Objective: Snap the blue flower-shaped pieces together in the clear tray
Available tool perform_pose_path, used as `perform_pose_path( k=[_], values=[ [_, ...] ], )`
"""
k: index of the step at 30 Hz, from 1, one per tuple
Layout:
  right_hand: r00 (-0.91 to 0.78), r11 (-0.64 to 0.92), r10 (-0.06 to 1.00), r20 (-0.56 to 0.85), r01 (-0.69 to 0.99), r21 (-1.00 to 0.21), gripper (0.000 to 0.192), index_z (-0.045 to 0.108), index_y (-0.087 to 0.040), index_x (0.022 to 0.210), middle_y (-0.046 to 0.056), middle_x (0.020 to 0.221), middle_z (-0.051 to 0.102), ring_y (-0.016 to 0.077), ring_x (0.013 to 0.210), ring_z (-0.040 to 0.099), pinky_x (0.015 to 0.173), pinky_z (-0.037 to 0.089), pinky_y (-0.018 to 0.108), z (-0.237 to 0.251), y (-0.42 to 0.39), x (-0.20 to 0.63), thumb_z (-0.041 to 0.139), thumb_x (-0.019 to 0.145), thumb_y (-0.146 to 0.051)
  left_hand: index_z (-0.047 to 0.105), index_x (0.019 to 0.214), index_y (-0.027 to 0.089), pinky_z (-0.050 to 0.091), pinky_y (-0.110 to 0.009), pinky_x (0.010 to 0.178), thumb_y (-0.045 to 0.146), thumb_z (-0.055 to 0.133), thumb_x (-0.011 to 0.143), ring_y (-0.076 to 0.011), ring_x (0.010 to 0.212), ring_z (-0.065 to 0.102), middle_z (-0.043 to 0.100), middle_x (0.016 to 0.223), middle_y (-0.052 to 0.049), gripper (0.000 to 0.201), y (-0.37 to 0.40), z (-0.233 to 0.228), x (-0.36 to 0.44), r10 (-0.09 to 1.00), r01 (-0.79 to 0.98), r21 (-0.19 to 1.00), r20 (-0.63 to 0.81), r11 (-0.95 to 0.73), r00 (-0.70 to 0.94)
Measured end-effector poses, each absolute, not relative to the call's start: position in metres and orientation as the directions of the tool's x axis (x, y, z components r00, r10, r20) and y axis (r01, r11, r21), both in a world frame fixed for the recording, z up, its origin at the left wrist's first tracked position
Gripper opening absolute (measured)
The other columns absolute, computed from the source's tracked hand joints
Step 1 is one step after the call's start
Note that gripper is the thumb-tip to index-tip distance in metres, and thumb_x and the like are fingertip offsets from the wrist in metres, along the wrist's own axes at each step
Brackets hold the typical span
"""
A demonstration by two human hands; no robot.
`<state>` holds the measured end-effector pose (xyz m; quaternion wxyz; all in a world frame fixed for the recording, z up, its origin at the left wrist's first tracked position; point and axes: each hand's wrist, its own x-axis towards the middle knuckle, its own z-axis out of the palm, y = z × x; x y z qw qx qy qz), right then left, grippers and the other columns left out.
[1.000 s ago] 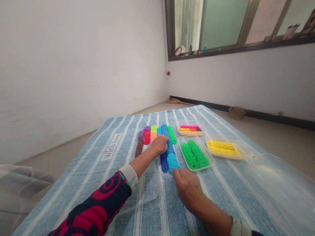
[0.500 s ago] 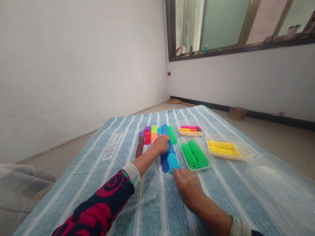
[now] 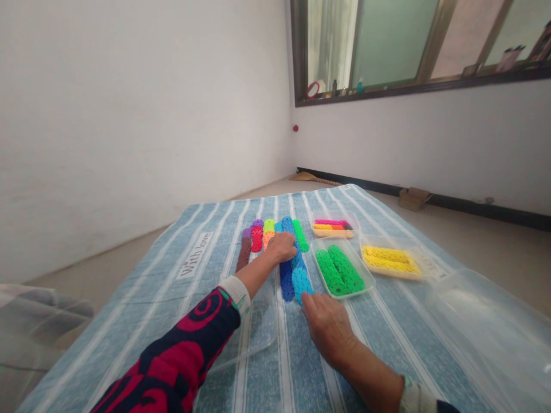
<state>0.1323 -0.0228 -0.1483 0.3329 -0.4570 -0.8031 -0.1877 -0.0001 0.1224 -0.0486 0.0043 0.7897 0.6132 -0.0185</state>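
A long row of blue snowflake-shaped plastic discs point(image 3: 298, 259) lies on the striped cloth, ending near me in light blue discs point(image 3: 302, 285). My left hand point(image 3: 282, 246) reaches over the rows, its fingers curled against the blue row's side. At the near end, my right hand point(image 3: 328, 324) is closed, thumb and fingertips on the light blue discs. Dark blue discs point(image 3: 287, 281) lie alongside to the left. Farther left are brown discs point(image 3: 244, 253), red discs point(image 3: 257, 238), and yellow-green discs point(image 3: 269, 225). A short green row point(image 3: 301, 236) lies to the right.
A clear tub with green discs point(image 3: 339, 269) stands right of the rows. Beyond it are a tub of yellow discs point(image 3: 391, 259) and a tub of mixed-colour discs point(image 3: 332, 226). Clear plastic lies at the right point(image 3: 495, 321) and under my left forearm point(image 3: 260, 330).
Both hands keep nearly the same places on the blue row. My left forearm has shifted slightly, and the whole view has moved a little.
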Motion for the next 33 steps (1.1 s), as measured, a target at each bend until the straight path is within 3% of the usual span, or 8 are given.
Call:
perform_pose_path(
  k=[5,10,14,20,33],
  values=[
    [-0.354,0.503,0.621,0.700,0.864,-0.009,0.014,0.051,-0.021,0.083,0.000,0.065,0.057,0.0178,0.058,0.049,0.057,0.026,0.031,-0.147,-0.023,0.132,0.053,0.087,-0.008,0.074,0.086,0.013,0.048,-0.033,0.080,0.023,0.057,0.082,-0.0246,0.095,0.065,0.073,0.093,-0.011,0.020,0.126,-0.049,0.004,0.971,0.972,-0.025,-0.046,-0.234,0.233],
    [-0.349,0.513,0.621,0.702,0.858,-0.027,0.016,0.051,-0.021,0.083,0.000,0.065,0.057,0.0180,0.058,0.050,0.057,0.026,0.032,-0.145,-0.023,0.132,0.055,0.084,-0.006,0.069,0.096,0.015,0.051,-0.040,0.087,0.041,0.060,0.087,-0.0218,0.100,0.065,0.071,0.104,-0.009,0.029,0.131,-0.050,0.006,0.974,0.977,-0.047,-0.093,-0.210,0.205],
    [-0.345,0.504,0.632,0.694,0.863,-0.029,0.015,0.051,-0.021,0.082,0.000,0.065,0.057,0.0173,0.058,0.050,0.057,0.026,0.031,-0.145,-0.023,0.132,0.053,0.087,-0.007,0.070,0.095,0.015,0.051,-0.039,0.088,0.039,0.060,0.087,-0.0249,0.106,0.064,0.071,0.107,-0.011,0.028,0.131,-0.051,0.009,0.975,0.978,-0.057,-0.105,-0.201,0.194],
    [-0.348,0.497,0.646,0.679,0.867,-0.028,0.015,0.051,-0.021,0.082,0.000,0.067,0.057,0.0176,0.059,0.051,0.057,0.026,0.032,-0.146,-0.023,0.132,0.051,0.089,-0.008,0.063,0.111,0.016,0.052,-0.045,0.092,0.040,0.059,0.090,-0.0210,0.105,0.062,0.065,0.116,-0.008,0.032,0.130,-0.051,0.011,0.976,0.979,-0.073,-0.126,-0.188,0.178],
    [-0.350,0.489,0.635,0.689,0.872,-0.007,0.017,0.051,-0.021,0.081,0.000,0.065,0.057,0.0176,0.058,0.051,0.056,0.025,0.032,-0.145,-0.023,0.132,0.048,0.090,-0.008,0.062,0.112,0.016,0.053,-0.044,0.090,0.038,0.060,0.090,-0.0208,0.104,0.063,0.065,0.115,-0.007,0.031,0.121,-0.045,0.015,0.961,0.968,-0.040,-0.141,-0.247,0.239]
  ],
)
